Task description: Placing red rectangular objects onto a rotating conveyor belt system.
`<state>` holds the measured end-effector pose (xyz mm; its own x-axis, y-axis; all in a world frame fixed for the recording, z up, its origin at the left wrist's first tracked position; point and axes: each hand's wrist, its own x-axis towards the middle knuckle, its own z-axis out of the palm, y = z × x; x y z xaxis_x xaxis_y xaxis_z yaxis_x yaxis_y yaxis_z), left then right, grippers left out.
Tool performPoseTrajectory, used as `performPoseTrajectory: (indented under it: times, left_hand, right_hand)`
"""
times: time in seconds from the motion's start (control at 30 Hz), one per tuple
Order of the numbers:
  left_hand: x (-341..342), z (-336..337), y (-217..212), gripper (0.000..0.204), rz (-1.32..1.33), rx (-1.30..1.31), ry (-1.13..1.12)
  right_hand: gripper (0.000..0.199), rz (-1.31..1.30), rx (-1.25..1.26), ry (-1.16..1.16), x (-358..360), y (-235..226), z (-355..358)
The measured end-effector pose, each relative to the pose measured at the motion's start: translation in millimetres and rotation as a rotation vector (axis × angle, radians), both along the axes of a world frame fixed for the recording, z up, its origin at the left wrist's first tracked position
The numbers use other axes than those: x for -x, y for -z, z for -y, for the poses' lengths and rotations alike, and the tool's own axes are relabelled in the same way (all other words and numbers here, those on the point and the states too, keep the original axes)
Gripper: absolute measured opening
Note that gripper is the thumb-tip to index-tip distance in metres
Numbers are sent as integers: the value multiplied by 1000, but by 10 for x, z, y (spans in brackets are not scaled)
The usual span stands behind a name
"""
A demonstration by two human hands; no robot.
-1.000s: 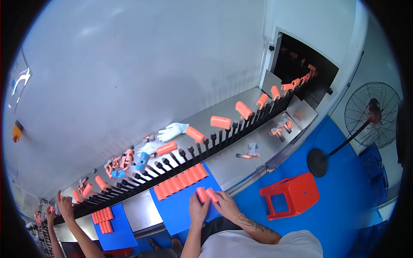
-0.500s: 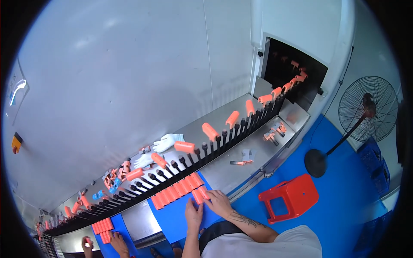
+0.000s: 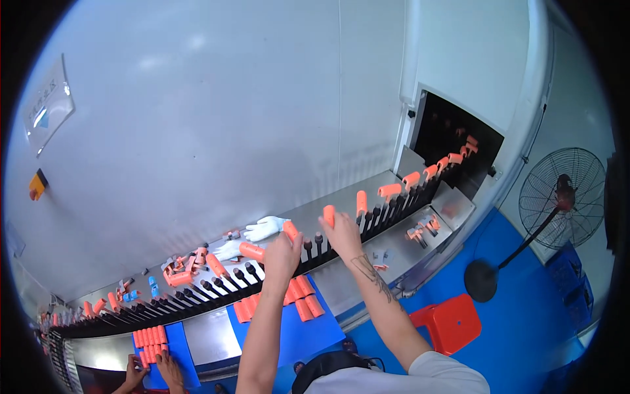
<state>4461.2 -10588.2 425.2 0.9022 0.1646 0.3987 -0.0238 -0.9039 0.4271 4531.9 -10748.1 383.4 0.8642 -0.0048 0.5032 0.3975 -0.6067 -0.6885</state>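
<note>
Both my arms reach out over a row of black upright spindles [image 3: 246, 272]. My left hand [image 3: 282, 256] is closed on an orange curved shell [image 3: 291, 230] above the row; the hand hides the shell's lower end. To its right, my right hand [image 3: 342, 235] grips another orange shell [image 3: 329, 215] between thumb and fingers. Whether either shell still sits on a spindle is hidden. Below my hands, several like shells lie in rows on a blue mat [image 3: 289, 345], with two [image 3: 309, 307] set at the near right of the group.
More shells top spindles leading into a dark opening [image 3: 453, 125]. White gloves [image 3: 266, 228] and loose orange pieces [image 3: 187, 262] lie behind the row. A co-worker's hands [image 3: 157, 368] handle shells at lower left. A red stool [image 3: 456, 323] and a fan [image 3: 561, 197] stand right.
My hands have left the two shells at the mat's near right and moved up to the spindle row, each now closed on a shell. The view has shifted, too.
</note>
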Motion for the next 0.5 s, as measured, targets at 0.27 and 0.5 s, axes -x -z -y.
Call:
performPoseTrajectory:
  times: [0.27,0.5]
  left_hand:
    - [-338,23,59,24,-50,-359,-98]
    - [742,-112,126,32,281,298,-187]
  right_hand:
    - [30,-17,336,-137,-411,-54,109]
    - [33,-54,-565,-377,-22,322,901]
